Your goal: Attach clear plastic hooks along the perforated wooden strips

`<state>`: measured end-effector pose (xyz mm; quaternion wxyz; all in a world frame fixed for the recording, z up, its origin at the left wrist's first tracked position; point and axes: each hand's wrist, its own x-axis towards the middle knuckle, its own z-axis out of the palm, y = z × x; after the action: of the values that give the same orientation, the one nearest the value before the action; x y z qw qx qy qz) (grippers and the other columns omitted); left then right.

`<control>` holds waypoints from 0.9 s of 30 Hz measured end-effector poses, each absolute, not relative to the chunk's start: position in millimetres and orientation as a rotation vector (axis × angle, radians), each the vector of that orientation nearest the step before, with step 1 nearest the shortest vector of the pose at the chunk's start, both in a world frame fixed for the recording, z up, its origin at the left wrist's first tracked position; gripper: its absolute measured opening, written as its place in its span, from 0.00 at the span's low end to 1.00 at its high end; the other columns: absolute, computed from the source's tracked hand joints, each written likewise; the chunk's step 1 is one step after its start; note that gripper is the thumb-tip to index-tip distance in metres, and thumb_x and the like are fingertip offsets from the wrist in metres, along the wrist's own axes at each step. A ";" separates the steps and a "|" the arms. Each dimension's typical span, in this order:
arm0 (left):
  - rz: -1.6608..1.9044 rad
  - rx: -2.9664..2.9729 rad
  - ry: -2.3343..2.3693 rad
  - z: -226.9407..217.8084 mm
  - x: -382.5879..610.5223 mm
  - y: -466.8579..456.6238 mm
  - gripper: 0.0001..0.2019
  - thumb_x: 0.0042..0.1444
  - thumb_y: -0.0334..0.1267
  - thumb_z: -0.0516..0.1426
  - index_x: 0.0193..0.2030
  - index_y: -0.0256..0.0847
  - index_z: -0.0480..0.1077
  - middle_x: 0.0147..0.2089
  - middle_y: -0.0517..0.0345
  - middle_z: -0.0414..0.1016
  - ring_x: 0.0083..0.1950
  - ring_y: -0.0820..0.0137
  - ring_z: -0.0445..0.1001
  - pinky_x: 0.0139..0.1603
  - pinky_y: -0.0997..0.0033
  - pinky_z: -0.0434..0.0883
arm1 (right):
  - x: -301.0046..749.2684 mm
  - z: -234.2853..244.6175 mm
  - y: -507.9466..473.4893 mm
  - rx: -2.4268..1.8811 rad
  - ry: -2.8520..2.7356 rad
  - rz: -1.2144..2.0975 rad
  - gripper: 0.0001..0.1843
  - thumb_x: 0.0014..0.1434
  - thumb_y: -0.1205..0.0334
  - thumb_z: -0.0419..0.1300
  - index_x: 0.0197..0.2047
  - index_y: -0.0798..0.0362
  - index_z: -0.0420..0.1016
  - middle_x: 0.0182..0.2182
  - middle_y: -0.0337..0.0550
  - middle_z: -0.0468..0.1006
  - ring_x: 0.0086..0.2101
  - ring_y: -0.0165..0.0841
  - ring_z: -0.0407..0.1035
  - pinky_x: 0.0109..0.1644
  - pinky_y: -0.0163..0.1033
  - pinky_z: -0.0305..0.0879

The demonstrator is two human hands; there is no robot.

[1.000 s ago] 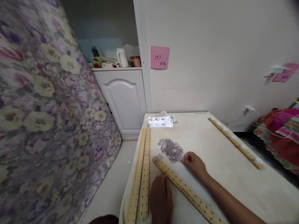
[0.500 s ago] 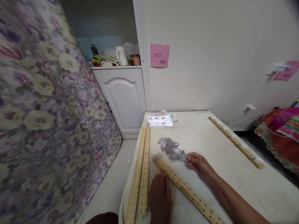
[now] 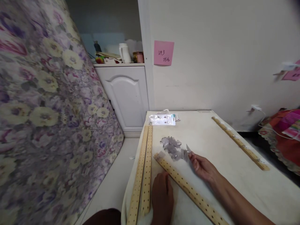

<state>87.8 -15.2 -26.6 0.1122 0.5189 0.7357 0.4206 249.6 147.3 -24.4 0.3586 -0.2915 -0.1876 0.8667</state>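
Between the thumb and fingertips of my right hand is a thin grey see-through plastic piece, lifted at the edge of a pile of similar pieces with shiny metal bits. My left hand is curled, its fingertips at the near-left edge of a slanting wooden strip with rows of holes. What those fingers hold, if anything, is hidden. A see-through piece lies on that strip's far end. To the left of my left hand lie two more perforated strips, the outer one and the inner one.
The table has a pale cover. A clear blister pack lies at its back. Along the right edge is a wooden strip with shiny fittings. A floral curtain hangs at left, near a white cabinet.
My right hand has drawn a grey piece up from the pile's edge, and the piece now stands out above its fingertips. My left hand stays by the strip. The view has shifted slightly.
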 end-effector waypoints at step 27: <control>1.575 0.589 1.188 -24.2 94.4 -6.3 0.15 0.48 0.43 0.62 0.40 0.36 0.68 0.25 0.61 0.72 0.26 0.75 0.67 0.29 0.76 0.63 | 250.1 10.0 82.5 -0.434 -2.315 0.906 0.09 0.61 0.71 0.51 0.40 0.50 0.68 0.45 0.47 0.70 0.45 0.33 0.68 0.47 0.37 0.66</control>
<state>94.4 -6.3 -24.2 0.5155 0.2451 0.4945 0.6555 250.1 82.5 10.0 0.3041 -0.1640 -0.8738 0.3422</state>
